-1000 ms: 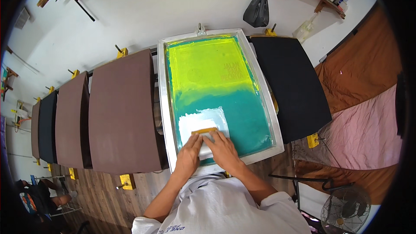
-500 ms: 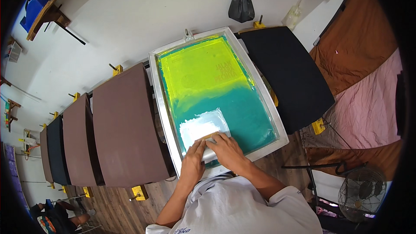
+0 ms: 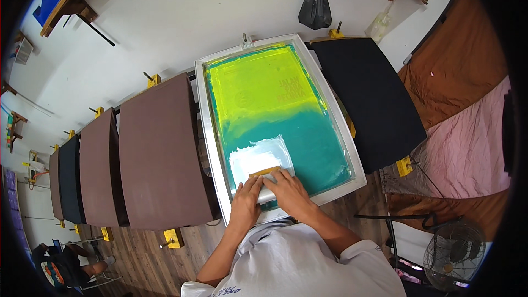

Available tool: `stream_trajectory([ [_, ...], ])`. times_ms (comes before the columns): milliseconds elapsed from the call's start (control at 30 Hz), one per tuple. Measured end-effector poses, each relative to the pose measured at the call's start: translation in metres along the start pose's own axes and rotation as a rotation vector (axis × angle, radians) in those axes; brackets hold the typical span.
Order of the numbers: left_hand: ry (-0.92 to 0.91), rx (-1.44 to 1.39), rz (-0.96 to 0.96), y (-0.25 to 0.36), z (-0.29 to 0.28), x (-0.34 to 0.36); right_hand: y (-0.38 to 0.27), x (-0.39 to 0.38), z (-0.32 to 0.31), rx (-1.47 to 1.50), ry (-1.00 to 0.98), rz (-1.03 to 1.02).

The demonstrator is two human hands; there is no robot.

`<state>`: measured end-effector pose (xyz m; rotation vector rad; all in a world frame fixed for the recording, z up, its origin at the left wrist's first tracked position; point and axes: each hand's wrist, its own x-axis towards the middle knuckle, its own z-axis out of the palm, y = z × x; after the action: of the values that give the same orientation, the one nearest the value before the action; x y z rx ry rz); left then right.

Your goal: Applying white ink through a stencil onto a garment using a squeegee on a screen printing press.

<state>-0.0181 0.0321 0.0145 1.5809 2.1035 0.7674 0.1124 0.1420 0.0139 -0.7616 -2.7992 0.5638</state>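
Note:
A screen-printing frame [image 3: 358, 160] with a pale metal rim lies in front of me. Its mesh [image 3: 291, 132] is teal in the near part and yellow-green in the far part, with lettering showing faintly there. At the near end, my left hand [image 3: 247, 201] and my right hand [image 3: 288, 193] grip a squeegee [image 3: 266, 196] side by side, fingers curled over it. The squeegee has a grey metal body and an amber edge that faces away from me. White ink [image 3: 258, 153] spreads on the mesh just beyond that edge. Part of the squeegee is hidden under my hands.
Brown-covered boards [image 3: 159, 154] line up to the left, a black-covered board [image 3: 371, 102] to the right, with yellow clamps [image 3: 172, 238] along them. A fan [image 3: 455, 256] stands at lower right. Another person [image 3: 60, 264] is at lower left. A black bag [image 3: 315, 8] hangs on the wall.
The squeegee has tipped slightly, so more of its amber edge shows. Both hands keep their hold at nearly the same spot. The whole view has shifted a little.

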Motion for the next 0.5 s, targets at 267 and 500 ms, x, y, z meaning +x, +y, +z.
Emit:
stream_trajectory([
  [267,0.003,0.048,0.050,-0.003,0.001,0.000,-0.003,-0.003,0.007,0.037,0.040,0.019],
  [500,-0.040,0.014,-0.016,0.009,-0.007,-0.005,-0.002,-0.001,-0.001,0.093,-0.032,0.025],
])
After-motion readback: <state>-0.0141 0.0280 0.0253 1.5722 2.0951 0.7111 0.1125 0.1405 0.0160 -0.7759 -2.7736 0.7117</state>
